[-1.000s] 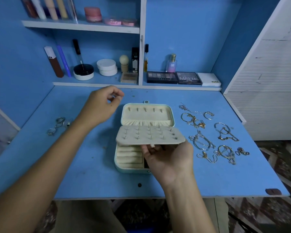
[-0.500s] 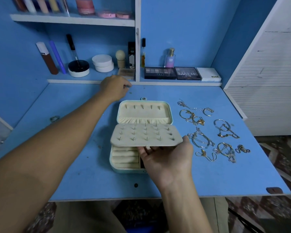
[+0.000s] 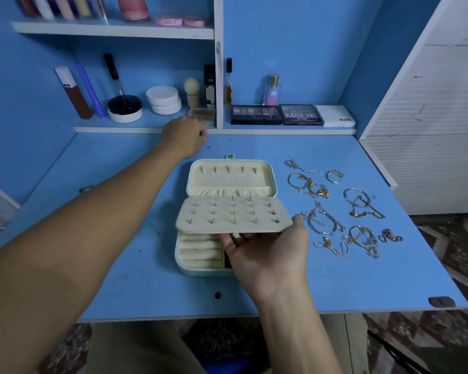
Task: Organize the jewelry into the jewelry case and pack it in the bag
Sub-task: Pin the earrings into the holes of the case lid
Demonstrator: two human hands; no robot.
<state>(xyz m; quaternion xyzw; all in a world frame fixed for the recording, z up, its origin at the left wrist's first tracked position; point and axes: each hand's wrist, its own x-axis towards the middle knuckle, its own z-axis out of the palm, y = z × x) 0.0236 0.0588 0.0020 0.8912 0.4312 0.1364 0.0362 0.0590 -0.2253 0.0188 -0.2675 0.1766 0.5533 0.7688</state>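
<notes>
A mint jewelry case (image 3: 183, 261) lies open in the middle of the blue desk (image 3: 335, 282). Its cream earring panel (image 3: 233, 215), studded with several earrings, is lifted level above the ring rolls. My right hand (image 3: 268, 252) grips the panel's front edge, thumb at its right corner and fingers underneath. My left hand (image 3: 185, 137) reaches to the desk's back edge by the shelf, fingers curled; nothing shows in them. Several gold and silver bracelets and chains (image 3: 338, 209) are spread to the right of the case. A ring (image 3: 85, 188) peeks out beside my left forearm.
The low shelf behind the desk holds a small tan box (image 3: 201, 114) just past my left hand, white jars (image 3: 164, 99), a perfume bottle (image 3: 273, 90) and eyeshadow palettes (image 3: 276, 114). A white cabinet (image 3: 430, 130) stands at the right.
My left hand moved from beside the case's lid away to the desk's back edge, near the shelf. My right hand kept holding the earring panel up.
</notes>
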